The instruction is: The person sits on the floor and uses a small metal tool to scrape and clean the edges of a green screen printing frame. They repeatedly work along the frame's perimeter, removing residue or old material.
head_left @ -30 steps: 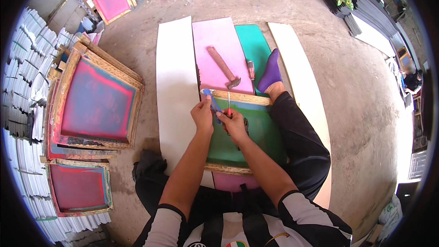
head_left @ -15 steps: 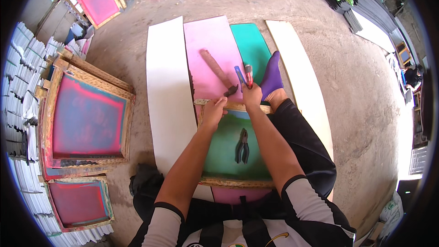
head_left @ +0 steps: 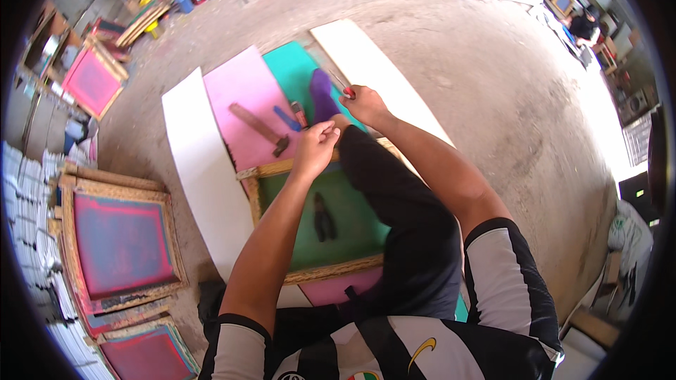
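Observation:
My right hand (head_left: 366,107) is closed on a red-handled screwdriver (head_left: 348,91), its thin shaft pointing up and left, beyond my purple-socked foot (head_left: 324,95). My left hand (head_left: 315,146) hovers near the far edge of a wooden frame with green mesh (head_left: 289,243), thumb and fingers pinched together; whatever they hold is too small to make out. Dark pliers (head_left: 324,218) rest on the mesh. On the pink board (head_left: 225,84) lie a hammer (head_left: 259,129) with a wooden handle, a blue tool (head_left: 286,118) and a red-and-grey tool (head_left: 300,114).
White boards (head_left: 193,155) and a green board (head_left: 289,60) lie alongside the pink one. My bent leg (head_left: 394,190) crosses the mesh frame. Stained mesh frames (head_left: 120,246) and stacked sheets (head_left: 21,204) stand at left. Another person (head_left: 583,24) is far right.
My right hand has moved right, away from the blue and red-and-grey tools, and now holds the screwdriver. My left hand has left the hammer head. The view has turned rightward; my leg now covers part of the frame.

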`<act>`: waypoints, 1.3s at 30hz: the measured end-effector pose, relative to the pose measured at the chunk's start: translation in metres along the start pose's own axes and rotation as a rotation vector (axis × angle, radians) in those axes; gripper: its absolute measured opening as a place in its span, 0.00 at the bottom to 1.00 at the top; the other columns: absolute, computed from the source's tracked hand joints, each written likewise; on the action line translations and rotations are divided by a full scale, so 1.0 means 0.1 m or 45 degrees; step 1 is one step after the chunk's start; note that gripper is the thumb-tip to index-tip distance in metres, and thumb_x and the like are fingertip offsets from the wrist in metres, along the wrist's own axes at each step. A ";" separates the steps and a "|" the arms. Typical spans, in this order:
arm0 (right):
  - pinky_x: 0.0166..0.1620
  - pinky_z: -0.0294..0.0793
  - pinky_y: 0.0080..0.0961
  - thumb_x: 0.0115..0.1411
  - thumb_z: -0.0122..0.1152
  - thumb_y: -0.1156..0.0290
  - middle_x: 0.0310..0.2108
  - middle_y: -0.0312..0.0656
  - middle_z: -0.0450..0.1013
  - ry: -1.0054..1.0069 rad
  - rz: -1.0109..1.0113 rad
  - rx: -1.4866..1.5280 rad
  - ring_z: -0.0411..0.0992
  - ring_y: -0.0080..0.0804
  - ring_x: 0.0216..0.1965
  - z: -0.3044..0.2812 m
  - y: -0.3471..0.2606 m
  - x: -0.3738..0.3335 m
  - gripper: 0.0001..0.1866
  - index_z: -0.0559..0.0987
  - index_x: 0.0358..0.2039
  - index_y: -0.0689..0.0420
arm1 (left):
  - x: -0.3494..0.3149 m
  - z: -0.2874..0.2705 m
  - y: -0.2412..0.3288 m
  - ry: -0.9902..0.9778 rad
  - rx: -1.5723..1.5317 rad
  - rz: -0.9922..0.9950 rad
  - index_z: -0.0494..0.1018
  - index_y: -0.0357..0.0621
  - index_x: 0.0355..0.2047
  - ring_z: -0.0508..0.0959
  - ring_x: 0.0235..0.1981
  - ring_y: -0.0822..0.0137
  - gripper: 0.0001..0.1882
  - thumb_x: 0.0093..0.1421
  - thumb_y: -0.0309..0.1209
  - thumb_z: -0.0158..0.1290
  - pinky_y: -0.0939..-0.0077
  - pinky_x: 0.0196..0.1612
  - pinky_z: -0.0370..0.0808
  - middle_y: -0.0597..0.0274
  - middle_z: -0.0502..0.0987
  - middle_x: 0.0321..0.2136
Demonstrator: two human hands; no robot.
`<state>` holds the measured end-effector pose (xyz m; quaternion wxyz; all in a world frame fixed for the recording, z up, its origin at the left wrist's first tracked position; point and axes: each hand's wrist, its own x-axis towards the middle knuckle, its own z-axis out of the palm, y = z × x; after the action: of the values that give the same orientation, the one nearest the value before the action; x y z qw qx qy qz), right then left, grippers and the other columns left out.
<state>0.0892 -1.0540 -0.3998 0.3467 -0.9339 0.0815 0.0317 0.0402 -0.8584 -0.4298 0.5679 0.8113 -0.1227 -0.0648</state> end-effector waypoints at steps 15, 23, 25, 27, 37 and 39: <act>0.59 0.76 0.49 0.68 0.61 0.55 0.64 0.55 0.66 0.298 0.644 -0.229 0.76 0.56 0.58 -0.31 2.50 -0.73 0.30 0.71 0.67 0.51 | 0.50 1.52 0.35 -0.776 1.006 0.097 0.74 0.42 0.62 0.77 0.60 0.46 0.26 0.69 0.43 0.53 0.53 0.63 0.73 0.45 0.78 0.59; 0.54 0.81 0.46 0.54 0.77 0.45 0.62 0.56 0.65 0.121 0.703 -0.283 0.78 0.56 0.55 -0.22 2.34 -0.93 0.44 0.70 0.67 0.47 | 0.46 1.56 0.25 -0.766 1.035 -0.008 0.75 0.47 0.62 0.78 0.59 0.46 0.27 0.69 0.48 0.51 0.50 0.60 0.75 0.47 0.79 0.57; 0.54 0.81 0.46 0.51 0.79 0.43 0.62 0.56 0.66 0.303 0.737 -0.315 0.78 0.56 0.54 -0.24 2.24 -0.99 0.50 0.67 0.70 0.47 | 0.49 1.54 0.21 -0.798 1.030 -0.016 0.76 0.47 0.61 0.78 0.58 0.45 0.26 0.69 0.48 0.51 0.50 0.59 0.75 0.47 0.80 0.57; 0.54 0.81 0.45 0.46 0.82 0.43 0.60 0.51 0.67 0.268 0.751 -0.279 0.78 0.52 0.54 -0.27 2.39 -1.00 0.53 0.65 0.68 0.47 | 0.50 1.51 0.17 -0.797 1.014 -0.028 0.76 0.48 0.61 0.78 0.57 0.44 0.26 0.70 0.48 0.50 0.50 0.59 0.75 0.47 0.80 0.56; 0.54 0.81 0.44 0.45 0.83 0.45 0.59 0.48 0.68 0.186 0.679 -0.238 0.79 0.49 0.54 -0.29 2.49 -1.15 0.49 0.69 0.64 0.49 | 0.47 1.54 0.15 -0.734 1.002 -0.053 0.81 0.56 0.54 0.81 0.54 0.43 0.21 0.70 0.49 0.49 0.50 0.57 0.76 0.50 0.82 0.52; 0.55 0.81 0.44 0.45 0.83 0.46 0.60 0.48 0.67 0.136 0.662 -0.226 0.78 0.49 0.55 -0.36 2.52 -1.18 0.50 0.70 0.65 0.50 | 0.48 1.56 0.17 -0.772 1.051 -0.065 0.81 0.54 0.52 0.81 0.53 0.44 0.21 0.69 0.50 0.51 0.50 0.57 0.76 0.50 0.83 0.51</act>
<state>-0.0711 -1.2503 -0.5210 0.2389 -0.9087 0.3334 0.0774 0.0461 -1.0181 -0.4666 0.1371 0.9155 -0.2775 -0.2572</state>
